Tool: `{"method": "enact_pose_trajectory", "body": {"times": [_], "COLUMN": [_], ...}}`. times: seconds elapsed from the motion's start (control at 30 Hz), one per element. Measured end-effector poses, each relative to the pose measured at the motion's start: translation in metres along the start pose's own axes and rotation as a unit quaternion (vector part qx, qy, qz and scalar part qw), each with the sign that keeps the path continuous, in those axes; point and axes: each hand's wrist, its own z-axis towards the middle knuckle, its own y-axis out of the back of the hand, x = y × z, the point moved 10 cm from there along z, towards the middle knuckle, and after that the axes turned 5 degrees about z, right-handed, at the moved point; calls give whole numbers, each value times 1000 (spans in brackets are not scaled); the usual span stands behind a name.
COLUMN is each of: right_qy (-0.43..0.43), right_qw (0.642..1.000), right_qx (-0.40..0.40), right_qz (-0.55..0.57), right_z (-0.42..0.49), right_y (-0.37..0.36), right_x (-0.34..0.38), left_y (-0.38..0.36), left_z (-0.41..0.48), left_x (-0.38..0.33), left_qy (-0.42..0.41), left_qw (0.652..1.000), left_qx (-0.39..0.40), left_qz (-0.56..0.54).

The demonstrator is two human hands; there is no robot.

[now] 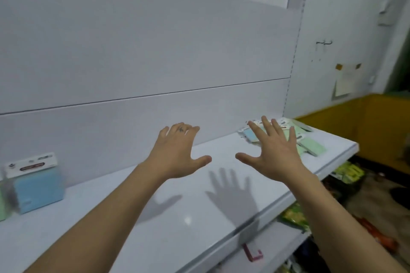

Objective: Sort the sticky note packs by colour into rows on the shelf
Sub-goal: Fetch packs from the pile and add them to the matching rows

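Green pack [1, 203]: the left edge cuts it off for you.
Pile of packs [311, 147]: your right hand [274, 157] hides part.
Blue pack label [31, 164]: too blurry to read.

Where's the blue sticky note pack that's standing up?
Look along the long white shelf to its far left end, away from the jumbled pile on the right. The blue pack stands upright there with a white card on top; its neighbour is a green pack.
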Motion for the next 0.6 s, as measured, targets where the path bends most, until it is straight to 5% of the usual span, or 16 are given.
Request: {"method": "enact_pose_trajectory", "body": {"times": [0.6], "right_qy": [-140], "right_qw": [990], "right_qx": [-6], "right_qz": [-11], "right_z": [-66], "right_y": [54], "right_x": [-236], "left_y": [-28], "left_z": [74], "left_x": [-246], "left_qy": [-95], "left_qw": [995], "left_qx": [-1], "left_qz": [-35]}}
